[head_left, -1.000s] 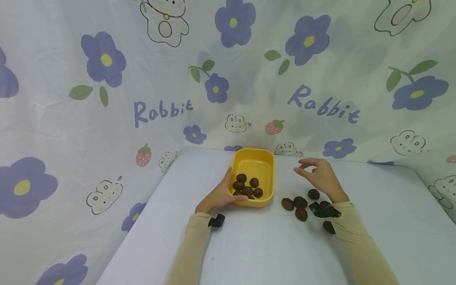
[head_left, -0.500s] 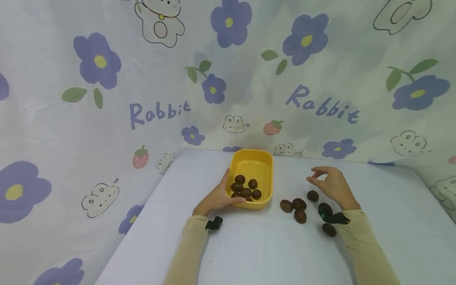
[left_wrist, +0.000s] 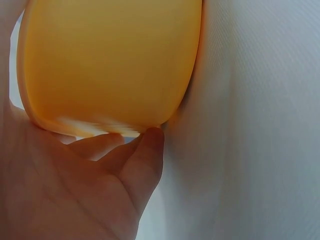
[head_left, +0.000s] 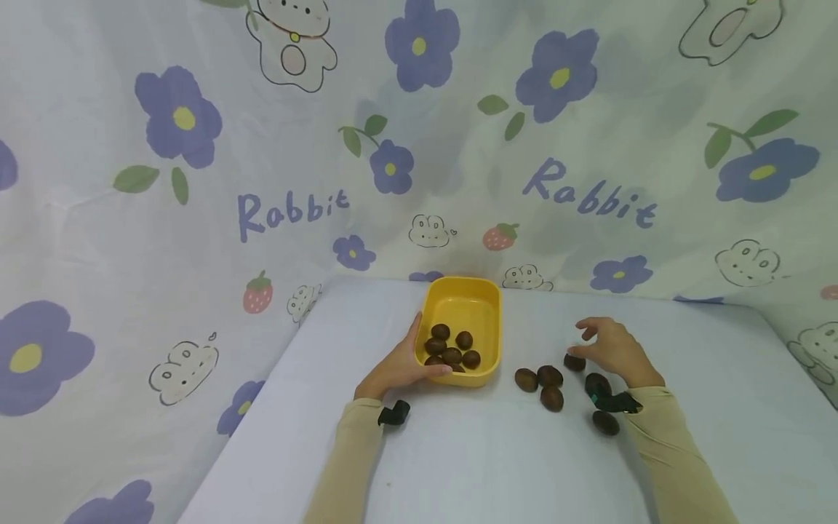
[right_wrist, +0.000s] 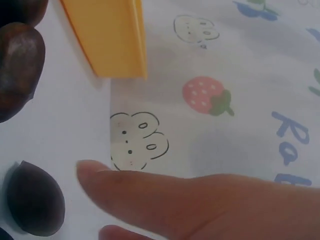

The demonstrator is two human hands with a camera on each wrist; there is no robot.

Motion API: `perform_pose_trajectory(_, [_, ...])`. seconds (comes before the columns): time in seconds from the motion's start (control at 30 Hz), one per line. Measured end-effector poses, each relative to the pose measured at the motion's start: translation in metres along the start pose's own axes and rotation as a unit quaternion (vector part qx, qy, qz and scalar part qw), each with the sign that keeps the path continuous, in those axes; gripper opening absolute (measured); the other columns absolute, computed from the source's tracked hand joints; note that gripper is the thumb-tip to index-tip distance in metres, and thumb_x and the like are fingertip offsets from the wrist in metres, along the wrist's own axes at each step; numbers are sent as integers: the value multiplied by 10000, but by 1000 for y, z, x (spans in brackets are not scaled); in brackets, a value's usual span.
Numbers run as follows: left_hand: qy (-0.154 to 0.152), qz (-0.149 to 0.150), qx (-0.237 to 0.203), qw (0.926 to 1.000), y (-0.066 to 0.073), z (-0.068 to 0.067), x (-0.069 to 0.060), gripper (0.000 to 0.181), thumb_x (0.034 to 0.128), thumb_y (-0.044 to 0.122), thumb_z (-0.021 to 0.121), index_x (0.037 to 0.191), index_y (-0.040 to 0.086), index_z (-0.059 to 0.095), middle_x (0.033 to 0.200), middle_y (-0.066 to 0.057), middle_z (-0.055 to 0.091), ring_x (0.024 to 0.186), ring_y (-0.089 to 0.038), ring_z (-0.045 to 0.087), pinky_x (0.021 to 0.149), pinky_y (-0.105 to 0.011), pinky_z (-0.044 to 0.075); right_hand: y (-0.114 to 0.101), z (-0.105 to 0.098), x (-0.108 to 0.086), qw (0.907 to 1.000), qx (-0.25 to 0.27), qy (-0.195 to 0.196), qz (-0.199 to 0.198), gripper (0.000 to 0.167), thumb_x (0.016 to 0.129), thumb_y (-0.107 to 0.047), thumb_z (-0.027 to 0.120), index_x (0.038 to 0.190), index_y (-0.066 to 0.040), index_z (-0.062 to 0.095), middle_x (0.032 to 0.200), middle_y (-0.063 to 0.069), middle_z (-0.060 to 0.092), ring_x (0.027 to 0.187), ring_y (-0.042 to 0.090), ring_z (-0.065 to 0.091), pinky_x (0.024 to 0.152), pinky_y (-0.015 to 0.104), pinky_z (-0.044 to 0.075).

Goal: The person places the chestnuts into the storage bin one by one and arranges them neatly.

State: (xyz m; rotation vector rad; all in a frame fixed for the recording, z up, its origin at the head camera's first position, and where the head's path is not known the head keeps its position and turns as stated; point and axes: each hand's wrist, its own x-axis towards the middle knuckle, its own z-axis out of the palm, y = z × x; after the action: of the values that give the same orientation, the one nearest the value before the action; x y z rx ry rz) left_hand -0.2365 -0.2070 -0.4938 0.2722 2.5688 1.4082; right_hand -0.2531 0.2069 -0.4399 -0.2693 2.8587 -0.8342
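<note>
White tabletop (head_left: 471,458) under yellow tub (head_left: 473,309) meets flowered cloth (head_left: 452,153).

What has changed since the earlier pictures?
The right hand has moved rightward from the yellow box and back toward the person; its thumb now overlaps a brown nut, though whether they touch is unclear. Nothing has visibly been gripped or released. The left hand still holds the box; the nuts inside and the other loose nuts stayed put.
</note>
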Motion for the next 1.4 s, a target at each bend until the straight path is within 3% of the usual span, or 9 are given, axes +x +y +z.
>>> perform_pose_trajectory(0.17, [-28,-15,-9,10000,-1,0,-1,1415,698,593,899,1667,309,-92,1764,25,99,1615,-244,199,1300,-590,197,1,-1,-2,9992,-129,-318,209,687,843,-332,819,1341,81,588,1217,310,671,1047,447,663,798,543,556])
perform_pose_trajectory(0.47, [-34,29,-75,10000,3,-1,-1,1365,743,526,886,1671,279,-84,1766,-12,86,1621,-276,182,1300,-599,184,3,-2,-3,9977,-145,-548,381,696,793,-297,851,1306,97,594,1118,273,695,933,348,675,736,473,554])
perform_pose_trajectory(0.73, [-21,9,39,10000,4,-2,-2,1378,731,545,892,1670,295,-85,1766,-4,94,1617,-267,194,1300,-593,189,5,0,1,9964,-134,-733,398,597,756,-247,880,1193,88,649,1109,266,708,920,336,681,755,482,565])
perform_pose_trajectory(0.97, [-25,15,-67,10000,4,-2,-2,1412,701,582,901,1670,294,-85,1763,10,109,1616,-244,199,1305,-582,180,5,5,3,9962,-70,-759,421,508,749,-214,883,1123,69,685,1075,235,728,924,320,679,791,497,567])
perform_pose_trajectory(1.23, [-9,14,-89,10000,4,-2,-3,1397,715,550,904,1673,276,-74,1761,3,126,1612,-253,211,1302,-591,185,5,10,6,9952,-48,-766,612,504,774,-205,872,1152,67,678,1041,196,731,876,286,672,751,458,560])
perform_pose_trajectory(1.4, [-12,-26,-97,9999,4,-2,-2,1386,723,531,904,1671,292,-80,1763,6,121,1614,-256,206,1300,-594,186,5,13,8,9961,-123,-692,527,507,780,-205,865,1167,65,677,1056,198,727,874,286,675,748,466,562])
